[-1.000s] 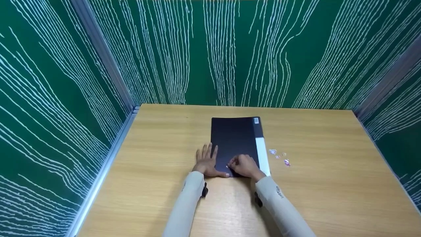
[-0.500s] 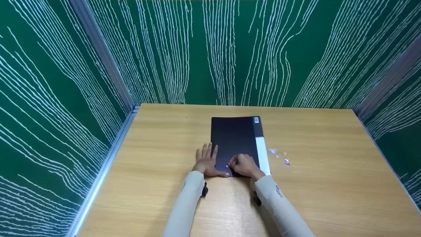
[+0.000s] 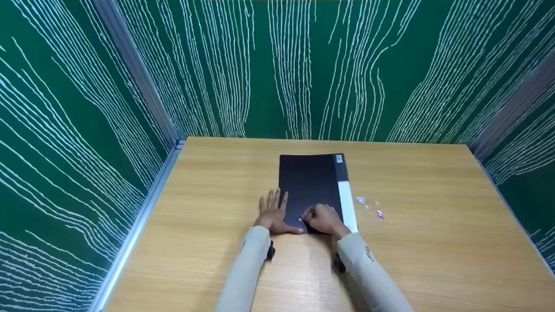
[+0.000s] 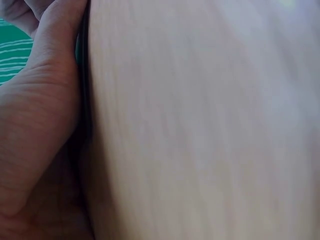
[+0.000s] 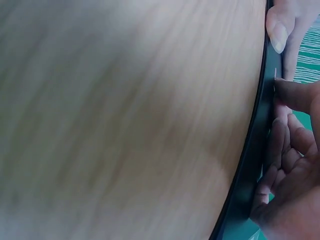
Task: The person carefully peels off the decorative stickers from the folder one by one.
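Note:
A black folder [image 3: 308,177] with a white strip along its right side lies on the table in the head view. My left hand [image 3: 272,215] rests over its lower left corner, fingers spread and thumb along the near edge. On the folder's lower part, my right hand [image 3: 321,217] has its fingers curled, thumb and forefinger pinching a small pale, shiny piece [image 3: 300,219] at the surface. From the right wrist, that piece [image 5: 275,73] looks like a thin sliver under a fingertip. The left wrist view shows only part of my left hand [image 4: 40,110] at the folder's edge.
Several small shiny pinkish bits [image 3: 380,215] lie on the wooden table [image 3: 433,242] to the right of the folder. Green panels [image 3: 260,86] with white wavy lines enclose the table at the back and both sides. A barcode label [image 3: 339,159] marks the folder's far right corner.

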`<state>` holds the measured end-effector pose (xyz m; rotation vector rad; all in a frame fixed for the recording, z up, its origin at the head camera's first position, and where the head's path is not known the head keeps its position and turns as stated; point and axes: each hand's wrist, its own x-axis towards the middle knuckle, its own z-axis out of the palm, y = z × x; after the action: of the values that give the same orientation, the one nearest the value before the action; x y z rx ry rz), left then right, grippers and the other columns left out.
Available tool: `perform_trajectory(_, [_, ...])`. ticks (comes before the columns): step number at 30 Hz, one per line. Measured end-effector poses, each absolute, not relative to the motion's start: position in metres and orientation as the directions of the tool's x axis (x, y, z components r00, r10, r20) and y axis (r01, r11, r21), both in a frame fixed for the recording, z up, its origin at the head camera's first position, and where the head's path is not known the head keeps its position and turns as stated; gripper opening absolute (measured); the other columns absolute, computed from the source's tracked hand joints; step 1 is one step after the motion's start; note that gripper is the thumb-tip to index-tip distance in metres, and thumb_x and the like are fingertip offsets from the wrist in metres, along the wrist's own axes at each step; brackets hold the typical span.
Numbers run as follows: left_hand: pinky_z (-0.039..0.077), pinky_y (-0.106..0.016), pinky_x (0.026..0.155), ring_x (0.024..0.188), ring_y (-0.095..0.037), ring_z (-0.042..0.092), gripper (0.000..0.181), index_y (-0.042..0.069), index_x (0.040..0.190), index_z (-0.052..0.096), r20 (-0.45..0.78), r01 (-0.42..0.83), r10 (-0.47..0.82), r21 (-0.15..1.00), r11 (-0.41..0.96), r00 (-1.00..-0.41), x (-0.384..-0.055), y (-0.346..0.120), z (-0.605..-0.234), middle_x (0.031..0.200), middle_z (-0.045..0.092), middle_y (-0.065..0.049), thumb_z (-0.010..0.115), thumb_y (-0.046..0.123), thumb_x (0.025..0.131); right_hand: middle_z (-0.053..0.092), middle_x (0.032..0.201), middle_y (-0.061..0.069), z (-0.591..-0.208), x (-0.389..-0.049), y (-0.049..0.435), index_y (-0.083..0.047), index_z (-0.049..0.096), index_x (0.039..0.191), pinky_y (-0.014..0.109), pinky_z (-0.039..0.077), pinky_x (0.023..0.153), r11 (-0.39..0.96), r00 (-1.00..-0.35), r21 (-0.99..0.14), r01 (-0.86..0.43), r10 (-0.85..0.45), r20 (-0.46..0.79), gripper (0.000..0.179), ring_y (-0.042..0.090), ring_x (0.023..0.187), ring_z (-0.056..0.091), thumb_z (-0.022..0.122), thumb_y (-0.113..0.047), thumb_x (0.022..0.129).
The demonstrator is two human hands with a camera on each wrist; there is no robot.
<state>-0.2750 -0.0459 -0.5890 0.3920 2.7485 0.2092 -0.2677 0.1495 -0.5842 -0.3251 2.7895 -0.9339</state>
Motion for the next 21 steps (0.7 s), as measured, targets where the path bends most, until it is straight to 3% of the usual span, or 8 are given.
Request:
perform_trajectory(2, [-0.006,-0.061,0.122,0.155,-0.032,-0.018,0.135,0.022,0.159,-0.014,-0.327,0.241,0.296,0.196,0.950,-0.897,-0.277,-0.046,-0.594,0.168,-0.018,-0.008,0.061,0.087,0.068,0.075,0.089,-0.005,-0.585,-0.267,0.149,-0.020,0.076,0.085,0.044,0.054,0.089,0.775,-0.959,-0.616,-0.142,-0.261,-0.107,0.011,0.012,0.081,0.066,0.067,-0.022,0.091])
perform_trajectory(4, [-0.008,-0.061,0.122,0.154,-0.031,-0.020,0.136,0.023,0.159,-0.016,-0.329,0.242,0.298,0.199,0.950,-0.896,-0.280,-0.047,-0.598,0.167,-0.021,-0.007,0.060,0.089,0.067,0.075,0.089,-0.005,-0.585,-0.267,0.149,-0.020,0.075,0.086,0.048,0.050,0.098,0.766,-0.958,-0.626,-0.146,-0.268,-0.105,0.011,0.013,0.084,0.067,0.066,-0.021,0.091])
perform_trajectory(9, [-0.008,-0.061,0.122,0.154,-0.032,-0.020,0.137,0.023,0.159,-0.016,-0.317,0.247,0.300,0.199,0.948,-0.899,-0.282,-0.048,-0.602,0.167,-0.020,-0.007,0.060,0.090,0.065,0.075,0.090,-0.005,-0.586,-0.267,0.150,-0.019,0.074,0.085,0.062,0.030,0.112,0.750,-0.950,-0.635,-0.186,-0.303,-0.079,0.011,0.020,0.095,0.069,0.065,-0.019,0.092])
perform_trajectory(13, [-0.007,-0.060,0.122,0.155,-0.032,-0.018,0.135,0.022,0.160,-0.014,-0.315,0.247,0.299,0.193,0.950,-0.901,-0.280,-0.048,-0.599,0.168,-0.018,-0.008,0.061,0.087,0.068,0.073,0.087,-0.006,-0.586,-0.267,0.150,-0.019,0.072,0.083,0.064,0.029,0.111,0.752,-0.948,-0.630,-0.195,-0.309,-0.075,0.011,0.017,0.090,0.067,0.065,-0.020,0.092])
perform_trajectory(21, [-0.001,-0.059,0.124,0.156,-0.034,-0.010,0.130,0.019,0.161,-0.008,-0.309,0.258,0.304,0.179,0.949,-0.901,-0.270,-0.047,-0.583,0.169,-0.011,-0.011,0.061,0.084,0.072,0.073,0.084,-0.008,-0.590,-0.267,0.147,-0.020,0.072,0.081,0.053,0.033,0.097,0.762,-0.953,-0.614,-0.205,-0.299,-0.053,0.012,0.011,0.079,0.060,0.068,-0.022,0.092])
